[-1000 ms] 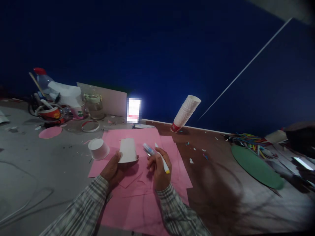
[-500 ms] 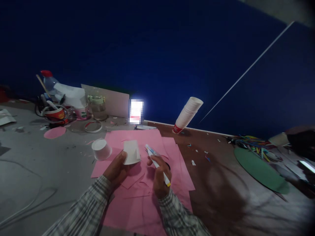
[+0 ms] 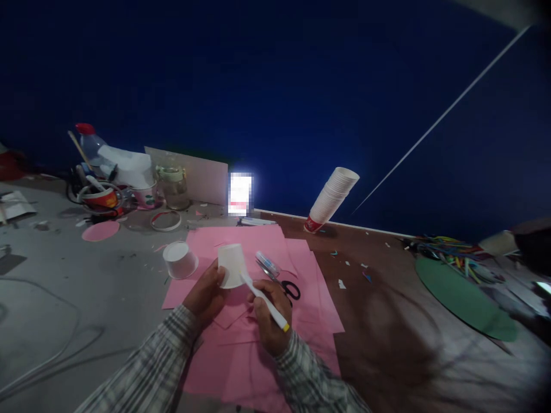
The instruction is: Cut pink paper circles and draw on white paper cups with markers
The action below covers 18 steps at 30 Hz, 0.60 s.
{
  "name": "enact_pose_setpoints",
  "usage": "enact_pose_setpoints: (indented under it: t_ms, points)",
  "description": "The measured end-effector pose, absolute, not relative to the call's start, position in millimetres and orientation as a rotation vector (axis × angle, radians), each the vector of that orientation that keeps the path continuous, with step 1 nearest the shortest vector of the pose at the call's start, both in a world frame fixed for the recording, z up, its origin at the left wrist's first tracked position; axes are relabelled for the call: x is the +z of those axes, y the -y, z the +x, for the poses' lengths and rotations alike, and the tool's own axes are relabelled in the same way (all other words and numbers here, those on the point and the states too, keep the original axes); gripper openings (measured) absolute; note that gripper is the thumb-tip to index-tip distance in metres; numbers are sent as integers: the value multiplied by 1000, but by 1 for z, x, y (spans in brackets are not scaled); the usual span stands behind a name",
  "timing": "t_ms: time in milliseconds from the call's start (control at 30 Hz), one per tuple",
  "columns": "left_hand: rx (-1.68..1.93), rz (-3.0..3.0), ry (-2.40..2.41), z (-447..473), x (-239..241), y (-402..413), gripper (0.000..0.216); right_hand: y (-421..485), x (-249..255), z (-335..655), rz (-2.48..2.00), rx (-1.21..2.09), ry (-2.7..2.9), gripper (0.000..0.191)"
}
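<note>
The left hand (image 3: pixel 205 295) is closed around a white paper cup (image 3: pixel 231 265), holding it upside down above the pink paper sheets (image 3: pixel 253 350) near the centre of the desk (image 3: pixel 64 298). The fingers wrap the near left side of the cup; the thumb rests against its wall.

The right hand (image 3: pixel 267 321) is closed on a white pen with a yellow end (image 3: pixel 264 301). The pen slants from the near right up to the far left, and its tip meets the lower right edge of the cup. The yellow end points toward the person.

Just beyond the right hand, a pair of scissors with black handles (image 3: pixel 282 282) lies on the pink sheets, with a clear blue-tinted tube (image 3: pixel 267 263) just beside it on the far side.

A second white cup (image 3: pixel 179 260) lies on its side at the left edge of the pink sheets, near the left hand but apart from it.

Farther off, a leaning stack of paper cups (image 3: pixel 331 198) stands against the blue wall (image 3: pixel 275 86). A glass jar (image 3: pixel 173 186), a red bowl (image 3: pixel 97 199) and a bottle with a red cap (image 3: pixel 89 140) are grouped at the far left. A green paper disc (image 3: pixel 465 298) lies at the right, with coloured strips (image 3: pixel 447 246) beyond it.

Both sleeves are plaid.
</note>
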<state>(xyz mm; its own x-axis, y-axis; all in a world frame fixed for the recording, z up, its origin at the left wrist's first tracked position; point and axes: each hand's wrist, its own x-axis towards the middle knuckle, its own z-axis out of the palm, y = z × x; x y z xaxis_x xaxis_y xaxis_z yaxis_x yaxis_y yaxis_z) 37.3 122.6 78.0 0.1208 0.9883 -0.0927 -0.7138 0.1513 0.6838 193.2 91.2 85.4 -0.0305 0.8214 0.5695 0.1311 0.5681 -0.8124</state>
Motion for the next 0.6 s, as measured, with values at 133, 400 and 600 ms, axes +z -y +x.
enact_pose_setpoints:
  t_ms: [133, 400, 600]
  points:
    - [1336, 547, -639, 37, 80, -123, 50, -92, 80, 191, -852, 652, 1511, 20]
    - [1386, 508, -601, 39, 80, -124, 52, -92, 79, 190, -862, 652, 1465, 26]
    - [1462, 251, -566, 37, 83, -126, 53, -111, 88, 209, -1028, 633, 1273, 34]
